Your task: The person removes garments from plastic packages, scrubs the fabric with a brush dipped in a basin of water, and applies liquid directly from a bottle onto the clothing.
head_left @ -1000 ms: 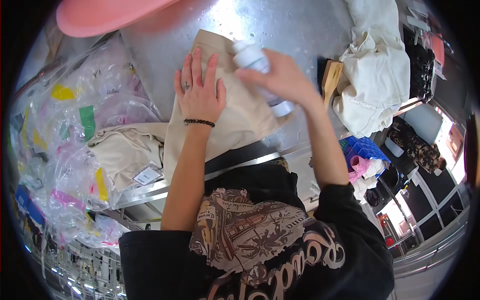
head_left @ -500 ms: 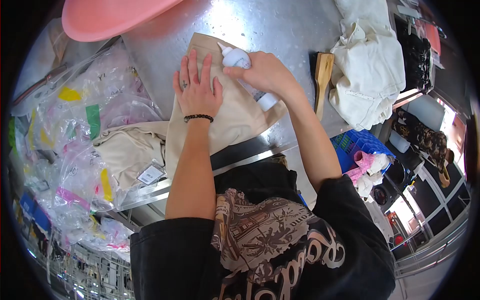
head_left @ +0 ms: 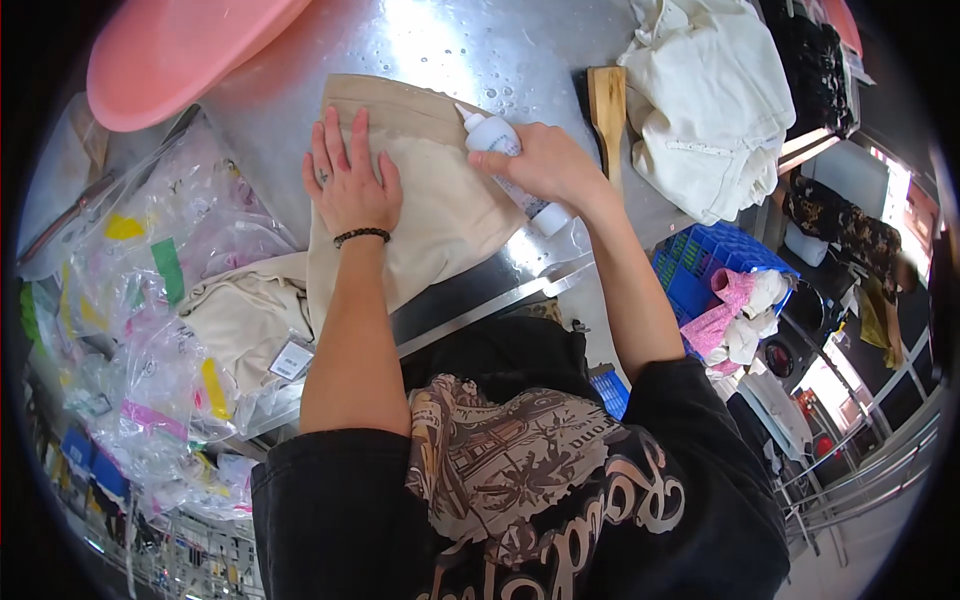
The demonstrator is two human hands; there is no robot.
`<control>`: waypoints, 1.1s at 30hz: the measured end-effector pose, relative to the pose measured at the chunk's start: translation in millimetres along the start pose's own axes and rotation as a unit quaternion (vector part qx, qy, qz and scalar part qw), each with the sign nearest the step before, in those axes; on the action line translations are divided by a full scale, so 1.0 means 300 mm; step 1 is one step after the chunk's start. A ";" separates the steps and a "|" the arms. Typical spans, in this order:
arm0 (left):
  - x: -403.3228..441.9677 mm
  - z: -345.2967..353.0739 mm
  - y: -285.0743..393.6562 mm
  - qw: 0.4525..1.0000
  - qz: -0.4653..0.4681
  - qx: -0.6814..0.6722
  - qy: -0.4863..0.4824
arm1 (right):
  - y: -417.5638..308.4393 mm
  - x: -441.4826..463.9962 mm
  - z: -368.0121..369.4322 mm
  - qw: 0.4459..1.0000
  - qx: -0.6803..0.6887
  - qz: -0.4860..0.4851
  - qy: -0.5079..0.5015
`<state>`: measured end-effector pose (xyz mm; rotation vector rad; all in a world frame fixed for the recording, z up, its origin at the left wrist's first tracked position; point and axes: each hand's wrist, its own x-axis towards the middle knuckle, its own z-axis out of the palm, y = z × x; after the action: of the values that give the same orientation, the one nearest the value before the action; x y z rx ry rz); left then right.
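Beige fabric (head_left: 440, 215) lies on the metal table (head_left: 350, 50), its darker, wet-looking band at the far edge. My left hand (head_left: 352, 185) rests flat on its left part, fingers spread, a dark beaded bracelet at the wrist. In my right hand (head_left: 545, 165) is a white squeeze bottle (head_left: 495, 140), tilted, with its pointed nozzle towards the upper left over the fabric's darker band. Whether any liquid comes out cannot be seen. More of the beige cloth (head_left: 250, 310), with a white tag (head_left: 291, 361), lies bunched to the left.
A pink basin (head_left: 190, 55) stands at the upper left. Clear plastic bags (head_left: 150, 290) pile up on the left. To the right are a wooden brush (head_left: 607, 115), white garments (head_left: 705, 110) and a blue crate (head_left: 725, 250). Another person (head_left: 845, 225) is at the far right.
The bottle was blurred over the fabric at first; it now sits steadier, its nozzle near the band's right part. The fabric's far edge has opened out flatter. The whole view has shifted.
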<state>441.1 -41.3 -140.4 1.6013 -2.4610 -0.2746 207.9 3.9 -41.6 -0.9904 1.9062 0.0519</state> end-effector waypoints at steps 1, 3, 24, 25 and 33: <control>0.002 0.001 -0.001 1.000 0.002 0.000 0.003 | 0.017 -0.006 0.002 1.000 0.006 0.003 0.005; -0.002 0.004 -0.001 1.000 0.004 0.001 0.007 | 0.051 -0.023 0.006 1.000 0.016 0.010 0.012; -0.002 0.020 -0.009 0.999 0.018 0.025 0.021 | 0.254 -0.215 -0.041 0.995 0.031 0.095 -0.006; -0.003 0.019 -0.008 0.999 0.016 0.021 0.021 | 0.224 -0.204 -0.041 0.997 0.024 0.075 -0.009; -0.006 0.022 -0.016 1.000 0.011 0.015 0.012 | -0.123 0.011 0.048 0.996 0.021 -0.085 -0.016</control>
<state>444.3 -41.1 -148.1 1.5783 -2.4741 -0.2139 241.6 -17.0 -38.9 -1.1125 1.7800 -0.0714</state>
